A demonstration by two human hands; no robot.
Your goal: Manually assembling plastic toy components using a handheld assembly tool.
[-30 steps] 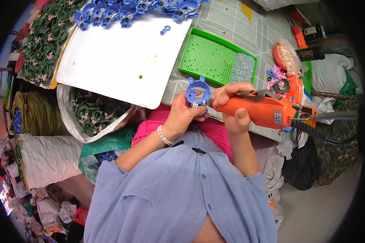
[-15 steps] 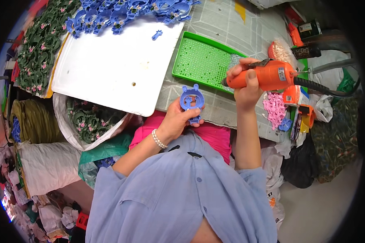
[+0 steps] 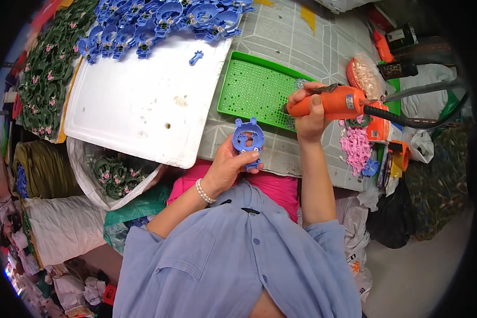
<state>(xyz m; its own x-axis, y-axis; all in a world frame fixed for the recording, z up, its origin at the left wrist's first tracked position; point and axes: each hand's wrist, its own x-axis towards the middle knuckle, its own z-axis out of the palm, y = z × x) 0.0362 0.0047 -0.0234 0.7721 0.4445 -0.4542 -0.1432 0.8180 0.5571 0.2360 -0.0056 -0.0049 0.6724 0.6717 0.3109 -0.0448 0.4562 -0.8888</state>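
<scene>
1. My left hand [image 3: 229, 164] has the blue plastic piece [image 3: 248, 139] pinched between thumb and fingers, upright, just over the near table edge at the middle of the view.
2. My right hand [image 3: 310, 112] is at about two o'clock from that piece, fingers wrapped tight around the orange power tool [image 3: 331, 102]; its tip points toward nine o'clock, over the green perforated tray [image 3: 254, 87].
3. Tool tip and blue piece are apart right now, with a clear gap between them.
4. To do this well, I'd say: keep the piece steady against my fingers, bring the tip in slowly, and keep my left thumb out of its line.
5. The black hose [image 3: 424, 119] trails off the tool toward three o'clock; I'd watch that it doesn't drag across the pink pieces [image 3: 355, 148] lying just beside my right wrist.
6. At ten o'clock the white board [image 3: 138, 106] lies mostly bare, good open room. Its near corner hangs over the table edge.
7. At twelve o'clock, along the board's far edge, sits a heap of blue pieces [image 3: 159, 18]; one small blue bit [image 3: 196, 56] lies alone on the board.
8. Far out at nine o'clock, green flowered pieces [image 3: 45, 74] are stacked, with more in a white bag [image 3: 90, 185] below the table.
9. The right side is crowded; my free room is left.
</scene>
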